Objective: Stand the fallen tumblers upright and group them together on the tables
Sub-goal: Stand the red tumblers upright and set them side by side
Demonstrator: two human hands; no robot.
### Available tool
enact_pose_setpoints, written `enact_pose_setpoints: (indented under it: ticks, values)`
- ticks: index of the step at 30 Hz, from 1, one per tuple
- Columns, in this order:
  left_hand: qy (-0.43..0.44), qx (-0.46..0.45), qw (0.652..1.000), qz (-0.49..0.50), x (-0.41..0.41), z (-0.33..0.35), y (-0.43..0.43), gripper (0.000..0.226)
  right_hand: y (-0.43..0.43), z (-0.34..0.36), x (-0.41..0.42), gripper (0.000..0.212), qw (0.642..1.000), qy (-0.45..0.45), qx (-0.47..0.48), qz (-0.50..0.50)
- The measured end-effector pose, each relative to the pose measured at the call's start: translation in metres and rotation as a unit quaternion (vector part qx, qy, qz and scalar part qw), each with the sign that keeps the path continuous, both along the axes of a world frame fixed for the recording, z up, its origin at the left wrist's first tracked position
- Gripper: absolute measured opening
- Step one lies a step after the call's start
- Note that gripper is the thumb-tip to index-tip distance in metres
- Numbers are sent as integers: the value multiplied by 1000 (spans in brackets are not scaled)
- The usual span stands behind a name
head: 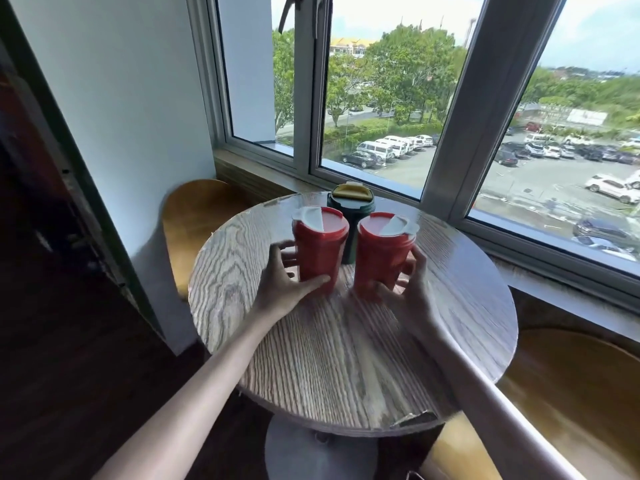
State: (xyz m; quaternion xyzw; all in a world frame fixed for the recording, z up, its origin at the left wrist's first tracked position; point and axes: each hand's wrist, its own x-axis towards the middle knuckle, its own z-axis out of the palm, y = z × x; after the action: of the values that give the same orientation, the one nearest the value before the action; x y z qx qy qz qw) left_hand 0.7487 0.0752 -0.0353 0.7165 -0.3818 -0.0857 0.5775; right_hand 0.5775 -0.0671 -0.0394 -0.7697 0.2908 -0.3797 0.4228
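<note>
Found the left red tumbler [320, 249] and the right red tumbler [382, 254] standing upright on the round wooden table [346, 358] by the window [377, 98], side by side with a small gap between them. Had the left hand [282, 284] wrapped round the left red tumbler low down: thumb across the front near the base, fingers curled round the outer side by the handle. Same deal opposite. Gripped the right red tumbler with the right hand [412, 289] from its outer side, fingers round the handle area, though kinda blurry there. Spotted a green tumbler [350, 206] with a yellowish lid upright just behind that gap, nearer the window, touched by neither hand. Noticed red lids with white flaps on both red ones. Also caught a wooden stool [194, 216] off past the table's left edge.
</note>
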Motion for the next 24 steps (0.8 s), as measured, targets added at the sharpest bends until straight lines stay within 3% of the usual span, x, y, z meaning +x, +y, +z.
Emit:
enact_pose_setpoints:
  ticks: [8, 15, 21, 24]
  values:
    - [9, 19, 999, -29, 0, -1, 1, 82, -6, -7, 1, 83, 998, 61, 17, -23]
    - [-21, 20, 1000, 0, -3, 0, 1, 84, -5, -6, 1, 95, 999, 42, 33, -12]
    - [-35, 5, 999, 17, -4, 3, -2, 82, -10, -5, 3, 87, 999, 21, 50, 10]
    - [-32, -5, 999, 21, -4, 4, -4, 82, -10, -2, 6, 93, 998, 21, 57, 16]
